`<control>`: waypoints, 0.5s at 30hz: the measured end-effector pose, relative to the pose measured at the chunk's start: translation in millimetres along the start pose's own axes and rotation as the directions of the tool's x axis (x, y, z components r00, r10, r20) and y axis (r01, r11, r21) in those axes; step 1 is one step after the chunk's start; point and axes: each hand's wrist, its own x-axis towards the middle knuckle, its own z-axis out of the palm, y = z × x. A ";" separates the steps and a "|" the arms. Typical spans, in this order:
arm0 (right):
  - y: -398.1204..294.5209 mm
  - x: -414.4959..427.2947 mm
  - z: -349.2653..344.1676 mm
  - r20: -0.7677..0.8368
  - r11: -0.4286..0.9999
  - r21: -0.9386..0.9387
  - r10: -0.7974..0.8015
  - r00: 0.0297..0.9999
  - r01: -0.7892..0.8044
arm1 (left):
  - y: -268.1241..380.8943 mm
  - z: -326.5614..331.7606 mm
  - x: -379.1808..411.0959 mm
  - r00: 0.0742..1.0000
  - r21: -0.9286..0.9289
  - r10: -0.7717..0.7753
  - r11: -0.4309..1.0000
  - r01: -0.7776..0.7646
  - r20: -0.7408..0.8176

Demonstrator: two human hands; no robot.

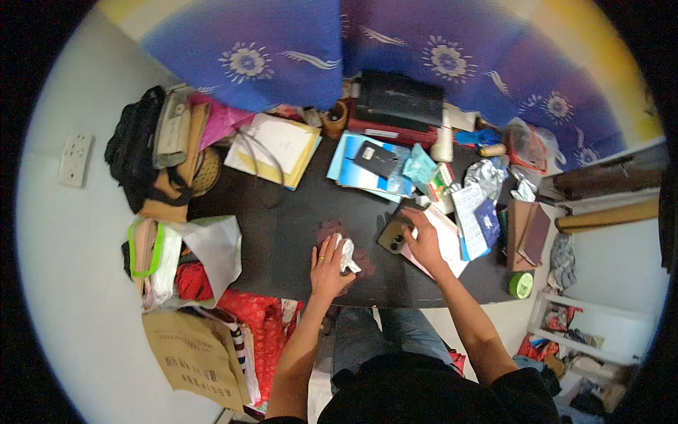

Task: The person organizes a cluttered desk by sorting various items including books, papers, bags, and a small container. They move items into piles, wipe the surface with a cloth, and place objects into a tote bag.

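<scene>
Close to the front of the dark desk [254, 249], my left hand [329, 267] is shut on a crumpled white tissue or cloth [347, 256]. A ring shows on one finger. Spread flat beneath it is a thin maroon cloth [363, 262]. My right hand [425, 241] is at a smartphone [393, 236] lying face down, its camera lenses toward me. Thumb and fingers curve over the phone's right side; whether they grip it or only hover is unclear. White paper or a notebook [445, 225] with a pink edge lies under and beside that hand.
Behind are a dark phone [376, 159] on blue booklets [347, 153], a folder stack [275, 148] with a looped cable, and a black case [400, 98]. A printed sheet [469, 220], foil [484, 177], brown boxes [524, 233] and a green tin [521, 285] sit right. Bags [225, 254] stand left.
</scene>
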 end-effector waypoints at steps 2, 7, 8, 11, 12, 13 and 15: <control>-21.5 18.3 12.8 0.131 0.991 0.095 0.086 0.988 -0.098 | -8.1 1.8 1.5 0.999 -0.102 0.039 0.994 -0.040 -0.016; -51.9 23.1 72.4 0.305 0.980 0.178 -0.142 0.942 0.090 | 9.3 33.5 13.4 0.994 -0.286 0.080 0.957 -0.057 0.071; -54.9 20.0 82.4 0.353 0.982 0.171 -0.137 0.925 0.080 | 10.8 38.1 15.1 0.981 -0.303 0.148 0.947 -0.105 0.123; -37.2 13.8 94.5 0.419 0.995 0.089 -0.007 0.908 -0.033 | 16.2 16.3 21.0 0.985 -0.486 0.167 0.865 -0.124 0.045; -35.6 14.4 93.6 0.418 0.995 0.089 0.009 0.909 -0.051 | 6.9 1.5 16.5 0.996 -0.588 0.092 0.806 -0.075 -0.001; -41.1 18.9 92.9 0.417 0.993 0.092 0.025 0.909 -0.069 | -6.8 -9.3 11.4 0.999 -0.681 0.011 0.731 -0.033 -0.036; -45.7 33.8 93.3 0.395 0.987 0.099 0.074 0.916 -0.123 | -38.7 -27.1 13.1 0.920 -0.753 -0.332 0.655 0.065 -0.209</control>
